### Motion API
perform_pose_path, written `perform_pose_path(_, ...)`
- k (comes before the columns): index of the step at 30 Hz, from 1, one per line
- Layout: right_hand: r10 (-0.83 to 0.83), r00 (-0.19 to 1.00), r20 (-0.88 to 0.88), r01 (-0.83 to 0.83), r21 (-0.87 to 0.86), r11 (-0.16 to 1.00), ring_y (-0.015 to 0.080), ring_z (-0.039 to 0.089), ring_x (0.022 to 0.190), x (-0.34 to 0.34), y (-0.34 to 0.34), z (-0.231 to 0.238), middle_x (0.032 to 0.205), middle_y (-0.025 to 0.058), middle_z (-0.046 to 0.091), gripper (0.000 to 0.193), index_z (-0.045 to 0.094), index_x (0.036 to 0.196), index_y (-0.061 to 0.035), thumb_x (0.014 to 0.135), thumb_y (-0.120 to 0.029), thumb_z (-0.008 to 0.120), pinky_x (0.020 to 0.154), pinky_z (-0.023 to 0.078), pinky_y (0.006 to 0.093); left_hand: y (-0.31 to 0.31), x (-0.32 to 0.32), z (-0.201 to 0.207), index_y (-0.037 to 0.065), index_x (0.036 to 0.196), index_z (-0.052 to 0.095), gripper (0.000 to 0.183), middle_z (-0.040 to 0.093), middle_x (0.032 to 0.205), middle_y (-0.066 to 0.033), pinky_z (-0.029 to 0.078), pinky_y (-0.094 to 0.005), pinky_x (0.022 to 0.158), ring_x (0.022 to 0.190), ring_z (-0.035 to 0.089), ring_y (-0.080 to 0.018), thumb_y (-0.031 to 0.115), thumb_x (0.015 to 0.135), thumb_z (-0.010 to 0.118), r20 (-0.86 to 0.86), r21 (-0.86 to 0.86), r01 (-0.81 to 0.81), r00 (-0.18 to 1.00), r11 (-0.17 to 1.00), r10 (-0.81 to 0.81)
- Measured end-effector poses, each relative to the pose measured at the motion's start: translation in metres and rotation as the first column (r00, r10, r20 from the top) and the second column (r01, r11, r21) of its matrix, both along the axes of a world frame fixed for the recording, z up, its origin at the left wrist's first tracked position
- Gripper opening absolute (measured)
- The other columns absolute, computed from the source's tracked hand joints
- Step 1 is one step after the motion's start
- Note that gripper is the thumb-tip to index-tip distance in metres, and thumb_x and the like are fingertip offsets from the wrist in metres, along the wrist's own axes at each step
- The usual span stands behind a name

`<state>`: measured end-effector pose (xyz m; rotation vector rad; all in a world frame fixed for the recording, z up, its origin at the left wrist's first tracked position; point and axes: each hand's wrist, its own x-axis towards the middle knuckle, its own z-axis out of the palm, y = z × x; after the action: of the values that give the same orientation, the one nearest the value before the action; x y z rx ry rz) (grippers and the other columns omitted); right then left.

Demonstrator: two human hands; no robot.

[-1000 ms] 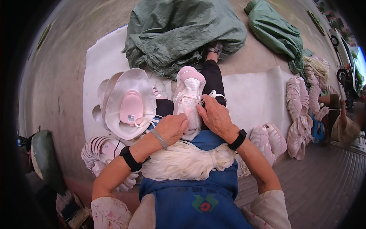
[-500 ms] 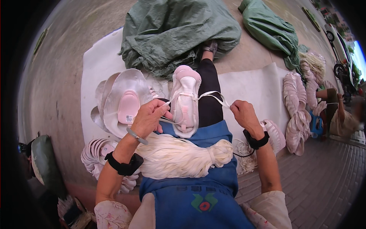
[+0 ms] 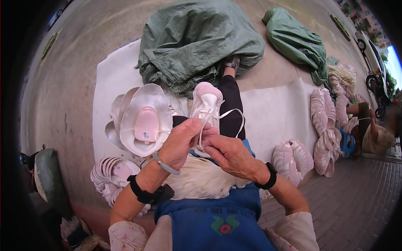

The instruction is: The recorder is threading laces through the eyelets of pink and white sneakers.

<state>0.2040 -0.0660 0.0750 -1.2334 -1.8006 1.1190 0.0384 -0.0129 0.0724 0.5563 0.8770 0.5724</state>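
Observation:
A pink and white shoe upper (image 3: pixel 208 97) lies across my lap, toe pointing away, its lower part hidden behind my hands. A white shoelace (image 3: pixel 238 111) runs through it and loops out on the right side. My left hand (image 3: pixel 184 140) has its fingers pinched on the lace just over the upper. Close beside it, my right hand (image 3: pixel 230 157) is also closed on the lace, fingertips almost meeting the left ones. Under my wrists, a thick bundle of cream-white laces (image 3: pixel 205 178) rests on my blue apron (image 3: pixel 188 228).
Silvery shell-shaped pieces (image 3: pixel 157 100) with a pink pad (image 3: pixel 147 121) lie left on a white sheet (image 3: pixel 270 108). Stacked uppers sit at left (image 3: pixel 109 173) and right (image 3: pixel 293 161). Green sacks (image 3: pixel 201 42) (image 3: pixel 297 39) lie ahead. Another person (image 3: pixel 374 134) sits far right.
My hands were apart, stretching the lace ends out to both sides. Both have now come together over the shoe upper, the right hand moving left, and the lace loops between them.

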Motion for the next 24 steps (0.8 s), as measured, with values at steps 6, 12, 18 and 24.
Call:
perform_pose_path(6, -0.033, 0.999, -0.011, 0.032, -0.042, 0.999, 0.0359, 0.058, 0.071, -0.006, -0.005, 0.01, 0.077, 0.0181, 0.057, 0.009, 0.055, 0.087, 0.001, 0.088, -0.008, 0.055, 0.061, 0.046, 0.0409, 0.0, -0.014, 0.007, 0.002, 0.103, 0.055, 0.024, 0.058, 0.082, -0.0059, 0.046, -0.0321, 0.083, 0.083, 0.059, -0.0168, 0.025, 0.097, 0.048, 0.117, 0.035, -0.032, 0.993, 0.999, 0.028)
perform_pose_path(12, -0.048, 0.991, 0.123, 0.021, 0.213, 0.977, 0.0206, 0.057, 0.068, -0.01, 0.004, 0.019, 0.08, 0.0114, 0.058, 0.014, 0.058, 0.097, -0.0004, 0.087, -0.01, 0.061, 0.063, 0.047, 0.0295, -0.001, -0.012, 0.012, 0.003, 0.098, 0.054, 0.026, 0.046, 0.069, 0.0027, 0.033, -0.0166, 0.053, 0.059, 0.042, -0.0043, 0.028, 0.097, 0.049, -0.031, 0.25, -0.095, 0.994, 0.964, 0.106)
perform_pose_path(18, -0.172, 0.982, -0.084, 0.16, -0.128, 0.979, 0.0196, 0.055, 0.062, -0.027, 0.011, 0.029, 0.074, 0.013, 0.058, 0.012, 0.057, 0.086, 0.0006, 0.088, -0.011, 0.06, 0.057, 0.044, 0.0297, -0.014, -0.023, 0.013, 0.003, 0.097, 0.055, 0.022, 0.053, 0.074, 0.0019, 0.041, -0.0187, 0.056, 0.062, 0.045, -0.0032, 0.023, 0.098, 0.045, -0.251, 0.553, 0.037, 0.96, 0.832, 0.124)
perform_pose_path(24, -0.317, 0.935, -0.16, 0.258, -0.308, 0.916, 0.0069, 0.051, 0.051, -0.019, 0.004, 0.022, 0.062, 0.002, 0.055, 0.023, 0.058, 0.081, 0.0009, 0.093, -0.018, 0.054, 0.047, 0.042, 0.021, -0.025, -0.013, 0.002, 0.001, 0.097, 0.051, 0.02, 0.056, 0.076, -0.0208, 0.044, -0.0387, 0.062, 0.07, 0.056, -0.0374, 0.02, 0.096, 0.046, -0.345, 0.781, 0.174, 0.921, 0.6, 0.181)
